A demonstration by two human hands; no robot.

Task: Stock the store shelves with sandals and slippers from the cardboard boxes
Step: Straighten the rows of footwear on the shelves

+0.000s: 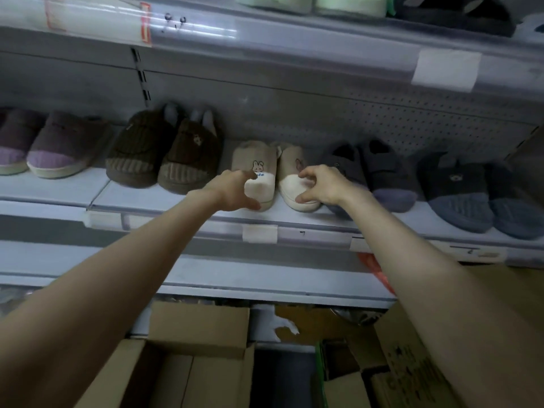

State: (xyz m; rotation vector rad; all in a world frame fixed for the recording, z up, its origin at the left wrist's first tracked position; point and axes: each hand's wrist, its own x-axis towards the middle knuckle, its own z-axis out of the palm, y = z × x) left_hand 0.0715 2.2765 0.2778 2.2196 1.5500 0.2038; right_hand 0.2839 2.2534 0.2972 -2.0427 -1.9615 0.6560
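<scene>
A pair of beige slippers with cream toes and a rabbit patch stands on the middle shelf point(176, 201). My left hand point(235, 191) curls around the toe of the left beige slipper point(259, 169), fingers apart, thumb under the toe. My right hand point(321, 187) hovers at the toe of the right beige slipper point(295, 175), fingers spread and bent; whether they touch it is unclear. Both slippers rest flat on the shelf, toes toward me.
Brown slippers point(164, 157) and purple slippers point(56, 148) stand to the left, dark grey and blue pairs point(459, 189) to the right. Pale green slippers point(312, 2) sit on the shelf above. Open cardboard boxes point(200, 331) lie on the floor below.
</scene>
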